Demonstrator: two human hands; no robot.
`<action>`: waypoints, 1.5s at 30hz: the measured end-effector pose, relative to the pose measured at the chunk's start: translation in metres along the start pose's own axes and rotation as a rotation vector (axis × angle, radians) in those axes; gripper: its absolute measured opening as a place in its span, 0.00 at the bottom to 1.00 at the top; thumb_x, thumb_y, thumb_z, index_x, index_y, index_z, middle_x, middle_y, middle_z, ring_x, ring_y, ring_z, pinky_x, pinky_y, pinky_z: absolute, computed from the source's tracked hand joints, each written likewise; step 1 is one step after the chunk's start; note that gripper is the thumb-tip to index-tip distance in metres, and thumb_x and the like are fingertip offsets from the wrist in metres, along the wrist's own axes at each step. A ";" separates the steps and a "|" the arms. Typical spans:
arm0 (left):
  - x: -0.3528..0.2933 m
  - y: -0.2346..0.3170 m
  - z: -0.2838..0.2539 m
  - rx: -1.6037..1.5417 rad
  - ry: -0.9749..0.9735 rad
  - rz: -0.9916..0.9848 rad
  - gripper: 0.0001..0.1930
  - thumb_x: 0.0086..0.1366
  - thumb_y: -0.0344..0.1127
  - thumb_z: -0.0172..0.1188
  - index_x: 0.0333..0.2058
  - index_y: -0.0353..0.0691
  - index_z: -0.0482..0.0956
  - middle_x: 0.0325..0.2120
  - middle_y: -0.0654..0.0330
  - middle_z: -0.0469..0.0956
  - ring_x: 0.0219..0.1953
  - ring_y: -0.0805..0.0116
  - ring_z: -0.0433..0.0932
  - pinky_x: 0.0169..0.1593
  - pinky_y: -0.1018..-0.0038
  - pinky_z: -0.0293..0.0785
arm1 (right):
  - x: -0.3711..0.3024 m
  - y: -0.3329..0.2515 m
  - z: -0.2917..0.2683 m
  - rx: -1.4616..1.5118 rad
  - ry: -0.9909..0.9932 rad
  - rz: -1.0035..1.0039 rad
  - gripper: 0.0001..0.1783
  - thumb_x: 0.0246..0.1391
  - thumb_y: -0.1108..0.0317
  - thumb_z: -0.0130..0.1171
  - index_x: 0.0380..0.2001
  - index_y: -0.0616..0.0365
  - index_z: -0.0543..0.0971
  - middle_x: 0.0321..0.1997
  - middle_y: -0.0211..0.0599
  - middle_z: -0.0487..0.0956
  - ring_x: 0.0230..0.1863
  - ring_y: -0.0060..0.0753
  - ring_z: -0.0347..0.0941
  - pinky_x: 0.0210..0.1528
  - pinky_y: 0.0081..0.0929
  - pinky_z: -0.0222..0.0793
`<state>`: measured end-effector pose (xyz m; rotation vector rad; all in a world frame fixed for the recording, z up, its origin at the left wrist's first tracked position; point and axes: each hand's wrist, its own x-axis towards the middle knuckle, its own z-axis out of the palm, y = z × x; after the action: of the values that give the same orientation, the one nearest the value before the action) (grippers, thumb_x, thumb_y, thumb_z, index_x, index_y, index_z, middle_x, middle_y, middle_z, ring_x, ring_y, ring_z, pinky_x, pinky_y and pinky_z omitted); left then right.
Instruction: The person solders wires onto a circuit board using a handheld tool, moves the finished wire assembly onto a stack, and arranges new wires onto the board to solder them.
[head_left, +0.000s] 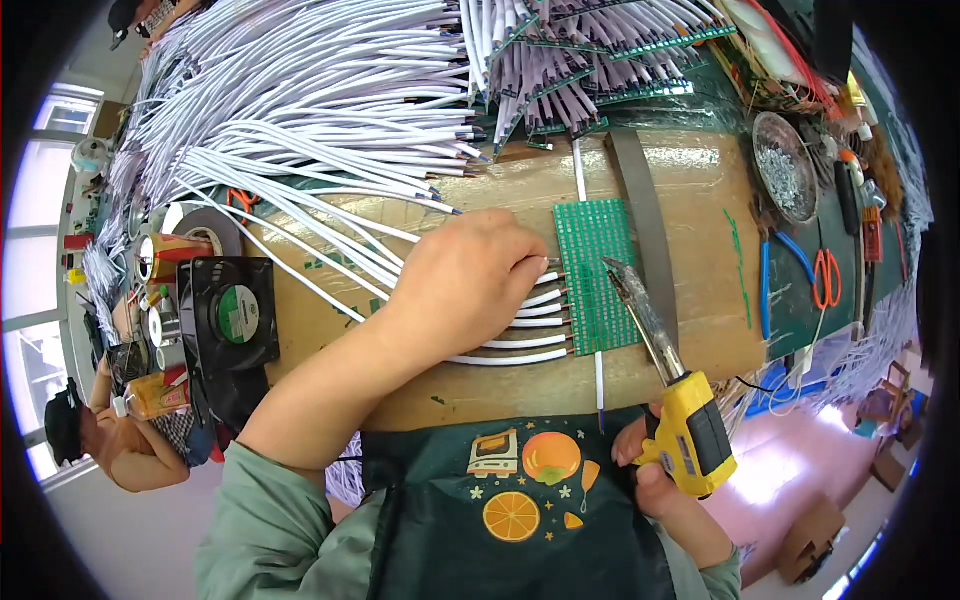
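Observation:
My left hand (465, 275) is closed in a pinch on the end of a white cable, right at the left edge of a green circuit board panel (590, 240). Below it, several white cables (525, 342) run in a row with their tips at that same edge. My right hand (657, 490) grips the yellow and black handle of a soldering gun (690, 440). Its metal tip hangs over the upper right part of the panel; whether it touches cannot be told. A thin white cable (600, 380) pokes out from under the panel toward me.
A dark flat bar (645, 220) lies right of the panel. A black fan (230, 315) and tape roll (205, 228) stand left. White cables (330, 70) and wired boards (600, 70) are piled behind. Rightward are a metal bowl (785, 168), blue-handled pliers (795, 255) and orange scissors (827, 278).

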<state>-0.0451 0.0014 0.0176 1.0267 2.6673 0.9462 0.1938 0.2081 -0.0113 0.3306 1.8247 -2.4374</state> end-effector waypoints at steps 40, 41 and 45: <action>-0.002 0.000 0.019 -0.032 0.100 0.009 0.03 0.58 0.30 0.63 0.29 0.38 0.80 0.26 0.54 0.78 0.32 0.52 0.78 0.37 0.62 0.74 | 0.012 0.002 -0.010 -0.052 -0.055 0.078 0.11 0.58 0.61 0.60 0.27 0.56 0.74 0.23 0.27 0.69 0.26 0.30 0.67 0.30 0.29 0.62; -0.001 0.000 0.019 -0.048 0.099 0.008 0.03 0.57 0.30 0.63 0.29 0.38 0.80 0.26 0.54 0.78 0.32 0.52 0.78 0.37 0.61 0.74 | 0.010 0.005 -0.014 -0.081 -0.082 0.076 0.12 0.58 0.59 0.59 0.28 0.56 0.73 0.24 0.27 0.69 0.28 0.29 0.68 0.33 0.29 0.63; -0.002 -0.002 0.020 -0.045 0.120 0.021 0.03 0.57 0.30 0.63 0.29 0.38 0.80 0.26 0.55 0.78 0.31 0.52 0.78 0.36 0.61 0.73 | 0.009 0.002 -0.012 -0.088 -0.126 0.133 0.15 0.60 0.55 0.56 0.31 0.58 0.73 0.30 0.30 0.71 0.37 0.30 0.69 0.44 0.30 0.64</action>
<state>-0.0382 0.0097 0.0001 1.0212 2.7220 1.1002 0.1865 0.2197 -0.0185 0.2757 1.7896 -2.2298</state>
